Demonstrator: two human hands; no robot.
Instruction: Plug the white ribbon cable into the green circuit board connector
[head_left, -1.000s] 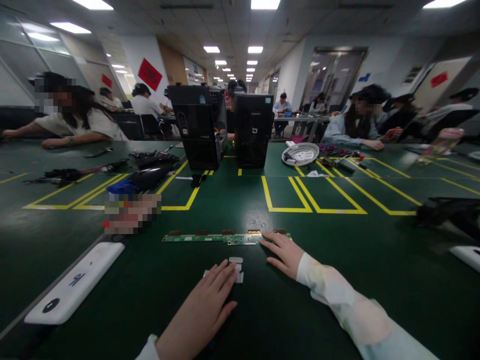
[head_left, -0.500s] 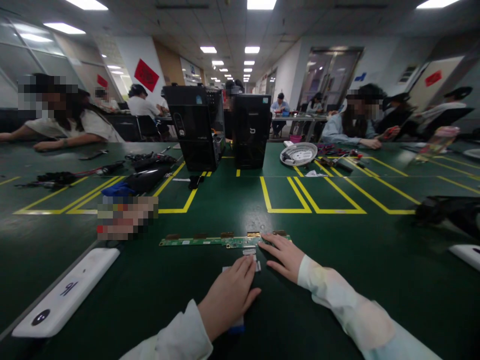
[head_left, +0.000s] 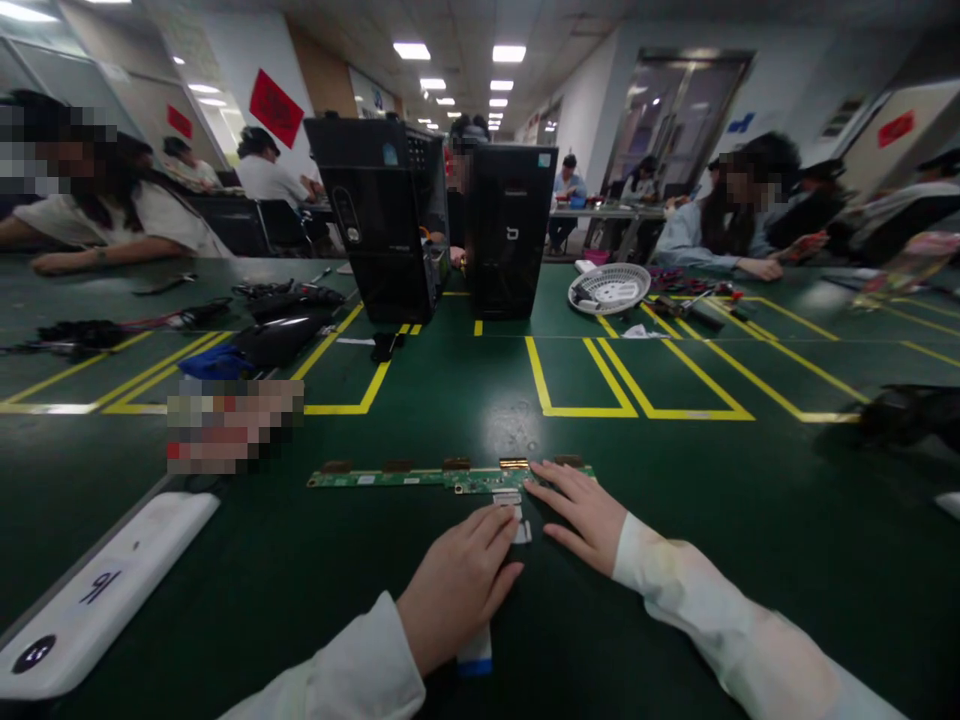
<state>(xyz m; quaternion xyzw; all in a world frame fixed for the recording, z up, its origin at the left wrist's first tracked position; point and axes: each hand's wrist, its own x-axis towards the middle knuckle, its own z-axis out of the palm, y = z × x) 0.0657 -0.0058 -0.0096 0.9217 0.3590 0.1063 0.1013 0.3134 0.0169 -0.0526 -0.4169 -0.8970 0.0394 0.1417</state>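
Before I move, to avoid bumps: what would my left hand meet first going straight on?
Beyond the cable under it, your left hand would probably meet the board; depth is uncertain.

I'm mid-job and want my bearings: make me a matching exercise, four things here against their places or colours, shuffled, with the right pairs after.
Things:
1. left hand
2. right hand
3. circuit board
4. basket

Places and colours:
A. white, right of both black computer towers
B. over a white strip whose blue end shows nearer the wearer
C. fingertips at the long board's right-hand part
D. mostly green, with brown tabs along its far edge

Pairs: 1-B, 2-C, 3-D, 4-A
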